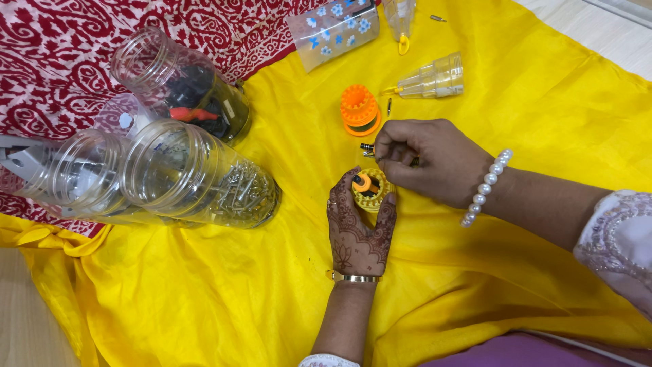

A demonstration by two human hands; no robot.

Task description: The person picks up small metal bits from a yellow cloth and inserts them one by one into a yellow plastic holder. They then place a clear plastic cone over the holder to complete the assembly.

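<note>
While the left hand [358, 228] grips a yellow bit holder [371, 191] on the yellow cloth [516, 102], the right hand [424, 160] pinches a small metal bit [367, 147] just above it, near an orange holder [359, 109].

I observe a yellow cloth [530, 122] spread over the floor [27, 319], meeting a red patterned cloth [61, 41]. On them lie three clear jars [197, 177], an orange holder [360, 110] and a clear cap [435, 78].

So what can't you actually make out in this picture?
- Small bit in the right hand: fingers cover most of it.
- Yellow holder: left hand wraps its near side.
- Patterned pouch: cut off by the top edge.
- Dark jar contents: too jumbled to identify.
</note>
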